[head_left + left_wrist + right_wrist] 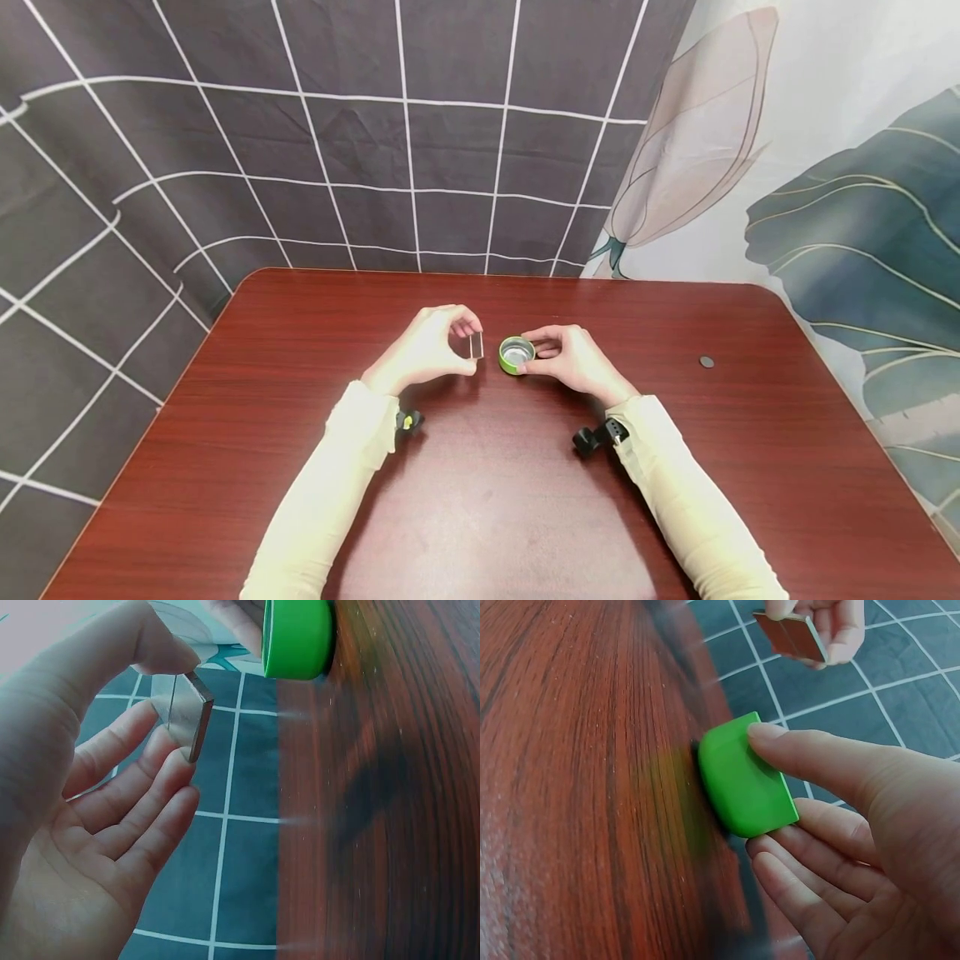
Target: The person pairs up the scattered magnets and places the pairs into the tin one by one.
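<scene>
My left hand [430, 348] pinches a small flat square plate [476, 345] by its edges, between thumb and fingertips. In the left wrist view the plate [182, 712] is thin and shiny, with a line across its face, and is held up off the table. To its right, my right hand [573, 360] grips a small round green tin [516, 356] with a silvery inside, thumb on one side and fingers on the other. The tin's open top faces up. In the right wrist view, the tin's smooth green side [742, 780] shows close over the wood.
A small grey disc, like a coin [707, 362], lies on the reddish-brown wooden table [480, 500], right of my right hand. Behind the table hang a dark curtain with a white grid [360, 142] and a leaf-patterned one [847, 225].
</scene>
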Demonstrator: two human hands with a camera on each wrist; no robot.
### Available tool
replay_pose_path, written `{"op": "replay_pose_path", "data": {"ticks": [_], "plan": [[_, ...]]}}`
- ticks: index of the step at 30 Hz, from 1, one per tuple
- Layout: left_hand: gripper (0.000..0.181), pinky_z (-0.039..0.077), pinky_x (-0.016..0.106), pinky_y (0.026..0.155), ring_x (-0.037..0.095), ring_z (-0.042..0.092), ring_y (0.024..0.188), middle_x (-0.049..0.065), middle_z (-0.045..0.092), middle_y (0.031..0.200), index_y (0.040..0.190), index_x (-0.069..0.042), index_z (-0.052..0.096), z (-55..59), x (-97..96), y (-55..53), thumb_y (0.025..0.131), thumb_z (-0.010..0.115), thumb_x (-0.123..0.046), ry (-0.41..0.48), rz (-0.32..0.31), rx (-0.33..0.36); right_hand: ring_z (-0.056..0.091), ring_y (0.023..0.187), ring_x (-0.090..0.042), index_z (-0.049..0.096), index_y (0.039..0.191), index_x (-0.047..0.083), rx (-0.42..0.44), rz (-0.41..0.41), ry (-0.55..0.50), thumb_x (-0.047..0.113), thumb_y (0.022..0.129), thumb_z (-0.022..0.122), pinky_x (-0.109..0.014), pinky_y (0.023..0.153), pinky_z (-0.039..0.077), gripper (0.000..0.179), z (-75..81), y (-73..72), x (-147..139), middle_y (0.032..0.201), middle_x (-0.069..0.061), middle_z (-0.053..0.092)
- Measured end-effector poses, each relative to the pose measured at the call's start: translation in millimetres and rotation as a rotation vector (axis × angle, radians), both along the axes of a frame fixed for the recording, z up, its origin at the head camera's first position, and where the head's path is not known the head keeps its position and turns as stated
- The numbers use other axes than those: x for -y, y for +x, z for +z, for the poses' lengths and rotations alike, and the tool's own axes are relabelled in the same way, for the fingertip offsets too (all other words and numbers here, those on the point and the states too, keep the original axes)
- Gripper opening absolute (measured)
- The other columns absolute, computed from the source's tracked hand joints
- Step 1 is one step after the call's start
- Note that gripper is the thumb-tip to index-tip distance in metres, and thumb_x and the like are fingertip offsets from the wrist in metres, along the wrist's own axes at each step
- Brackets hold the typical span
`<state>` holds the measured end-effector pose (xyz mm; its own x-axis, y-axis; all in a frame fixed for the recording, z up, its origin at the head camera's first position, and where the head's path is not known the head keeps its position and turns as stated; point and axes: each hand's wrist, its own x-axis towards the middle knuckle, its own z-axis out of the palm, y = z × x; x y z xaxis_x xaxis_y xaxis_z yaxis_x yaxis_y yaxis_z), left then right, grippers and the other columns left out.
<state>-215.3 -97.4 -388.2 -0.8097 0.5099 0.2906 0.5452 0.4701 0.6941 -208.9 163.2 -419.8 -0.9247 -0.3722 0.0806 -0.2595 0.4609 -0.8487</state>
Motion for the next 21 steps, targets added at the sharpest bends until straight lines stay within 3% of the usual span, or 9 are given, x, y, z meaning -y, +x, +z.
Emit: {"op": "replay_pose_path", "data": {"ticks": [7,14,21], "plan": [[0.042,0.049,0.039,0.073,0.020,0.058,0.079,0.001,0.063,0.086,0.095,-0.011,0.063,-1.3,-8.7,-1.5,0.058,0.084,-0.008,0.063,-0.033,0.029,0.067,0.084,-0.021,0.067,0.111,0.004,0.018,0.000,-0.006,0.020,0.067,0.085,-0.032,0.073,0.053,0.050,5.1,2.9,1.4,0.095,-0.010,0.069],[0.043,0.049,0.026,0.070,0.011,0.056,0.076,-0.001,0.062,0.086,0.095,-0.012,0.063,-4.2,-14.0,-2.4,0.058,0.084,-0.007,0.066,-0.027,0.028,0.067,0.082,-0.017,0.068,0.110,0.007,0.000,-0.009,0.021,0.021,0.067,0.085,-0.027,0.072,0.052,0.048,1.7,1.0,1.0,0.094,-0.005,0.069],[0.042,0.050,0.033,0.073,0.017,0.057,0.078,0.002,0.062,0.086,0.095,-0.010,0.062,-2.8,-17.6,-2.4,0.059,0.082,-0.007,0.093,-0.050,0.044,0.067,0.082,-0.016,0.068,0.109,0.007,-0.012,0.000,0.013,0.021,0.067,0.085,-0.027,0.071,0.053,0.048,0.5,0.2,1.0,0.093,-0.005,0.069]]}}
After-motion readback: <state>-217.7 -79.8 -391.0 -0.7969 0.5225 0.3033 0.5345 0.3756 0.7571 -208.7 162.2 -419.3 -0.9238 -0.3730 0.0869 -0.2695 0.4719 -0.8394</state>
